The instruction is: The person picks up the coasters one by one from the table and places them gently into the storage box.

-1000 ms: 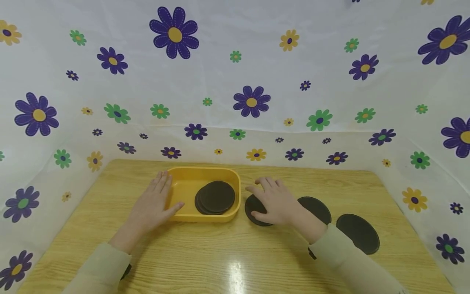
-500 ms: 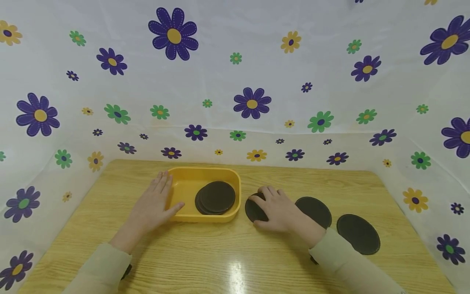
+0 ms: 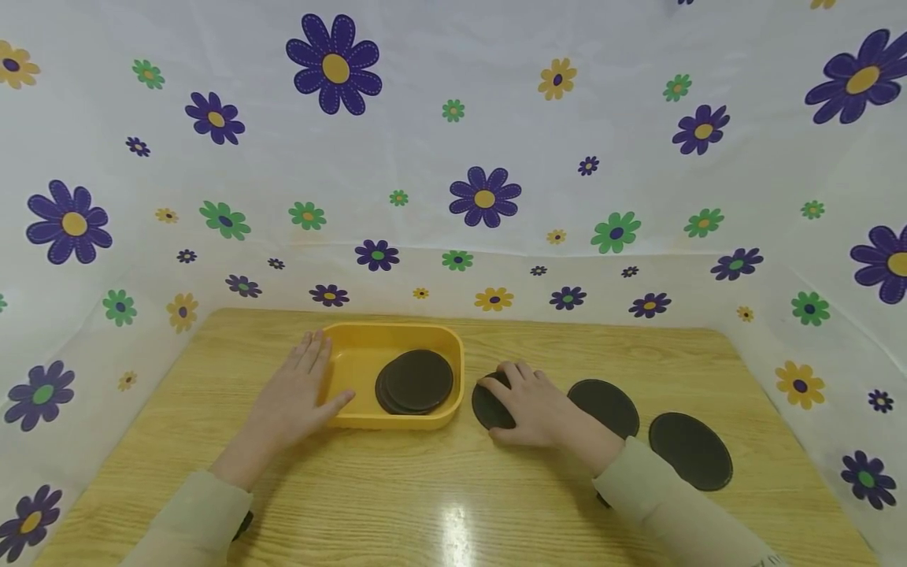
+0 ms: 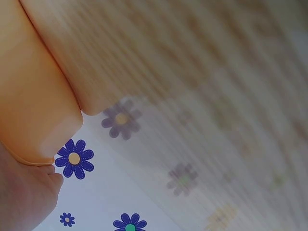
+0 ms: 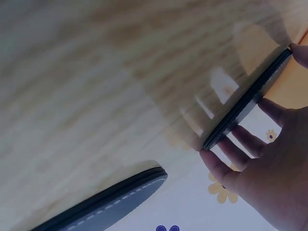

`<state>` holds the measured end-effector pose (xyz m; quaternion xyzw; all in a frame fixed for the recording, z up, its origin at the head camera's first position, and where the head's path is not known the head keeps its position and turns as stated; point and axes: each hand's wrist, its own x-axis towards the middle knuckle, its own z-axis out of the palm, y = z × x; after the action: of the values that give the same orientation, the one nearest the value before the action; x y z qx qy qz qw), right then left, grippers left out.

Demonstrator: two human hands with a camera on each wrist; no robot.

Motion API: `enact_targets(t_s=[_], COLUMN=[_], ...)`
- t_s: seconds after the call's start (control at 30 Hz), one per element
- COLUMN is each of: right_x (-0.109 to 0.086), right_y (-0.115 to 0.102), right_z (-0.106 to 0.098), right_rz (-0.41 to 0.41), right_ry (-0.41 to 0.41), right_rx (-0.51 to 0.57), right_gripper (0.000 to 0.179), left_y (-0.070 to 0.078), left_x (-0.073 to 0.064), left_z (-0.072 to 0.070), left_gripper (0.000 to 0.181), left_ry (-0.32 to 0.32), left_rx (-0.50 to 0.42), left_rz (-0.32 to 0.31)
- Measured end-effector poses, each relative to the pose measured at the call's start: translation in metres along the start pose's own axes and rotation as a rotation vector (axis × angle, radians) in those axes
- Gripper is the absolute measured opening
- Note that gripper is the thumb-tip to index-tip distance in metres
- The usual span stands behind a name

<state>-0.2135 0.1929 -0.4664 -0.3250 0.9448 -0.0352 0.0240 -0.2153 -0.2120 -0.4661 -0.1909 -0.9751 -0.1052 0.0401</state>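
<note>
A yellow rectangular tray (image 3: 390, 423) stands at the back of the table, left of centre, with a small stack of round black coasters (image 3: 420, 379) in its right half. My left hand (image 3: 292, 398) rests along the tray's left side, fingers straight and thumb over the front left corner. Right of the tray, my right hand (image 3: 531, 408) grips a black coaster (image 3: 490, 405) across its edges. In the right wrist view the thumb is at one end of that coaster (image 5: 250, 100) and the fingertips are along its other edge, close over the table.
Two more black stitched coasters, a nearer one (image 3: 690, 450) and a middle one (image 3: 605, 407), lie to the right on the wooden table (image 3: 397, 496), beside my right forearm. A white flowered cloth (image 3: 411, 157) walls in the back and both sides.
My right hand has come down from above the coaster and closed its thumb and fingers on the edges. The left hand and the tray have stayed put.
</note>
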Motion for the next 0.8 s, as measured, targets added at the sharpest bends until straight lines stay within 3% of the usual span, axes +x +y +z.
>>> enact_targets(t_s=[0.43, 0.8], right_x=[0.007, 0.008], right_y=[0.000, 0.007], right_z=[-0.002, -0.018], right_rz=[0.017, 0.068], right_ry=[-0.035, -0.044], right_rx=[-0.019, -0.036], right_gripper=[0.078, 0.080], left_y=[0.002, 0.001], left_x=[-0.001, 0.000], left_z=[-0.002, -0.002], left_gripper=[0.097, 0.097], left_ry=[0.004, -0.007], left_rx=[-0.004, -0.004], left_rz=[0.000, -0.007])
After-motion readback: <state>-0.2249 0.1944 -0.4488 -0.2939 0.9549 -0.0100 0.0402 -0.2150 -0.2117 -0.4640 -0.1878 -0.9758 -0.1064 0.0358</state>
